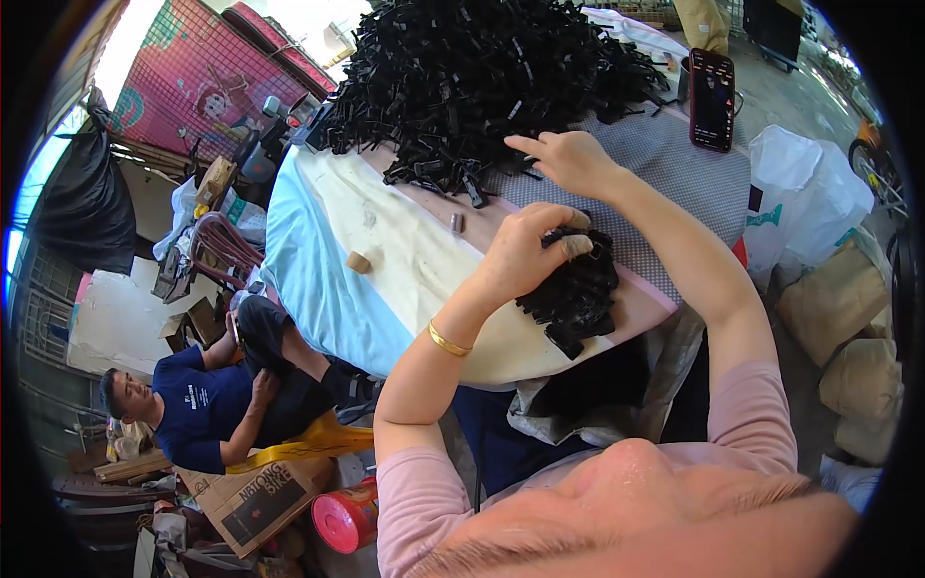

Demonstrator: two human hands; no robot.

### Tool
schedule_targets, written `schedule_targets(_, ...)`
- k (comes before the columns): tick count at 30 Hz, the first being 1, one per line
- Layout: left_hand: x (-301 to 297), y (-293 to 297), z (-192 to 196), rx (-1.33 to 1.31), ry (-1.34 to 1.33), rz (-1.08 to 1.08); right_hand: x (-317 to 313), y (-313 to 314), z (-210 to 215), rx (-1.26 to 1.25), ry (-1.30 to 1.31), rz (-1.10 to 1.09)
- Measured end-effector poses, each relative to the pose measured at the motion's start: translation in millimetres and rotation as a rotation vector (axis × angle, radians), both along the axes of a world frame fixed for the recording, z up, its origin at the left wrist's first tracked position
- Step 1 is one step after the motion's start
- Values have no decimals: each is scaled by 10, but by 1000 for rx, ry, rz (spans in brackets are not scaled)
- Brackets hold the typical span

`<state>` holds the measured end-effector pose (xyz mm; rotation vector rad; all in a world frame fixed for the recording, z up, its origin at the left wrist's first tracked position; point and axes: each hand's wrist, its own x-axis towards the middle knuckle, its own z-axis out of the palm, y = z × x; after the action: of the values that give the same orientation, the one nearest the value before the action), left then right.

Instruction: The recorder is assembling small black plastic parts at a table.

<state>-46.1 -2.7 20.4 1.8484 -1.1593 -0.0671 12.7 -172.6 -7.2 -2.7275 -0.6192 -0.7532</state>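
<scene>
A large heap of small black pieces (482, 82), some with thin strap-like ends, covers the far part of the cloth-covered table (385, 289). My left hand (530, 250), with a gold bracelet at its wrist, bends over a smaller pile of black pieces (583, 279) near the table's front edge. Tan coverings wrap its thumb and a fingertip, which close around a black piece (554, 236). Farther off, my right hand (570, 162) reaches toward the heap's near edge, index finger stretched out; no piece shows in it. Its lower fingers are partly hidden.
A small tan roll (357, 262) and a grey cylinder (457, 223) lie on the cloth. A phone (711, 101) stands upright at the table's right. Below the front edge hangs an open sack (665, 371). A seated person (217, 405) is at the left; white plastic bags (805, 193) are at the right.
</scene>
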Motion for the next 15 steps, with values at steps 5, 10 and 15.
schedule_targets(5, 4, 1, 5, 22, -27, 55, 104, -65, -106, -58, 144, -131)
schedule_targets(10, 373, 128, -179, -492, 343, 314, -32, -157, 57, 348, 112, -5)
schedule_targets(15, 480, 294, -22, -521, 882, 147, -322, -38, 293, 504, 79, 270)
